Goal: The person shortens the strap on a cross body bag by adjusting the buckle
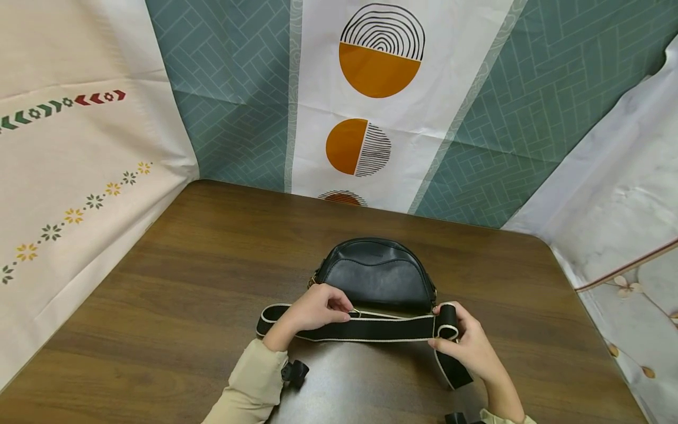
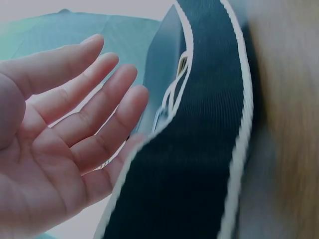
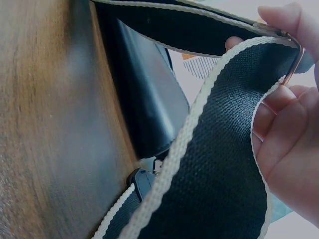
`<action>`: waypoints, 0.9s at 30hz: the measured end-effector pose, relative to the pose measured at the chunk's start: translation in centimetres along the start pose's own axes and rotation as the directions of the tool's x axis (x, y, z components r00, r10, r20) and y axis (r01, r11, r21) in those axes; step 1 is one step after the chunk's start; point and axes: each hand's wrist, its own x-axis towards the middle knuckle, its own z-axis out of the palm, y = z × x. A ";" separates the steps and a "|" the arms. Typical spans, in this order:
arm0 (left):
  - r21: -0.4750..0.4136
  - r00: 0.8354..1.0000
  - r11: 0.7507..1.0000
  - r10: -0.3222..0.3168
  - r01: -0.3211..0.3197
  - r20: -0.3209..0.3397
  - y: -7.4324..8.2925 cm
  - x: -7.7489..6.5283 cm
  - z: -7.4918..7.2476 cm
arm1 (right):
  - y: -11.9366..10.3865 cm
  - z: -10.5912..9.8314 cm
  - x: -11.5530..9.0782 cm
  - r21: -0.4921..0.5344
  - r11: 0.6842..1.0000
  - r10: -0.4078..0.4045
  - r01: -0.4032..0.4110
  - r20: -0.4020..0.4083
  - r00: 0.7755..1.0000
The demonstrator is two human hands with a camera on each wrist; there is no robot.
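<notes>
A black half-moon handbag (image 1: 376, 277) stands on the wooden table. In front of it runs its black strap (image 1: 392, 330) with white edging, bent into a loop at the left. My left hand (image 1: 318, 306) is over the strap by the bag's left side; in the left wrist view its fingers (image 2: 117, 124) are relaxed and spread beside the band, gripping nothing. With thumb and fingers, my right hand (image 1: 468, 341) holds the strap where it folds through a gold metal slider (image 3: 299, 59). A loose length of strap hangs below that hand.
The brown wooden table (image 1: 212, 253) spreads out around the bag. A patterned cloth (image 1: 233, 100) rises behind its far edge, with a cream cloth (image 1: 79, 153) at the left and a pale marbled cloth (image 1: 625, 235) at the right.
</notes>
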 end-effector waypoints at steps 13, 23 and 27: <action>-0.018 0.998 0.998 0.059 -0.059 0.014 1.9 2.4 4.0 | 0.0 0.2 0.1 0.022 1.000 -0.013 0.013 0.005 1.000; -0.035 0.994 0.994 0.107 -0.106 0.018 3.0 3.9 5.9 | 0.0 0.2 0.1 0.060 0.997 -0.039 0.038 0.015 0.999; -0.031 0.990 0.990 0.139 -0.138 0.028 3.2 4.4 6.4 | 0.0 0.3 0.2 0.038 0.998 -0.041 0.041 0.011 0.999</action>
